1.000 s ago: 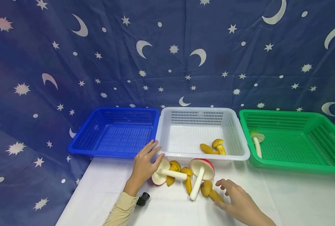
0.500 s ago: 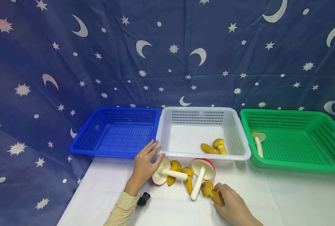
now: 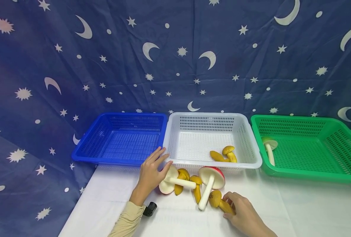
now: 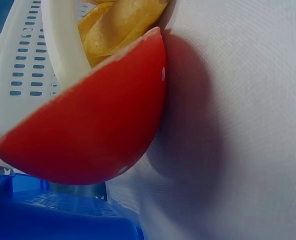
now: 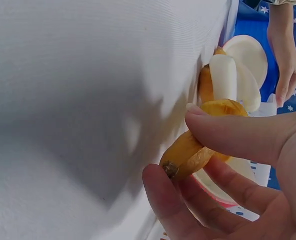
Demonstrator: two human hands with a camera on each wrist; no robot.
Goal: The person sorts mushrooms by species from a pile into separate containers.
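Note:
My right hand (image 3: 244,213) grips the stem of a yellow-brown toy mushroom (image 3: 215,198) at the right end of a row on the table. In the right wrist view the thumb lies over the yellow-brown mushroom (image 5: 184,154), with the fingers curled below it. My left hand (image 3: 150,173), fingers extended, reaches to the front corner of the white basket (image 3: 211,163), beside a red-capped mushroom (image 3: 167,186) lying on its side. That red cap (image 4: 102,115) fills much of the left wrist view. Another red-capped mushroom (image 3: 210,186) and two yellow ones lie between the hands.
Along the back stand a blue basket (image 3: 104,160), the white basket with yellow mushrooms (image 3: 228,151) inside, and a green basket (image 3: 311,174) holding a green-capped mushroom (image 3: 270,149). A black device (image 3: 150,209) sits at my left wrist. A starry cloth (image 3: 193,75) hangs behind.
My right hand has moved slightly left, and its thumb and fingers have closed round the yellow-brown mushroom's stem. The left hand has stayed in place.

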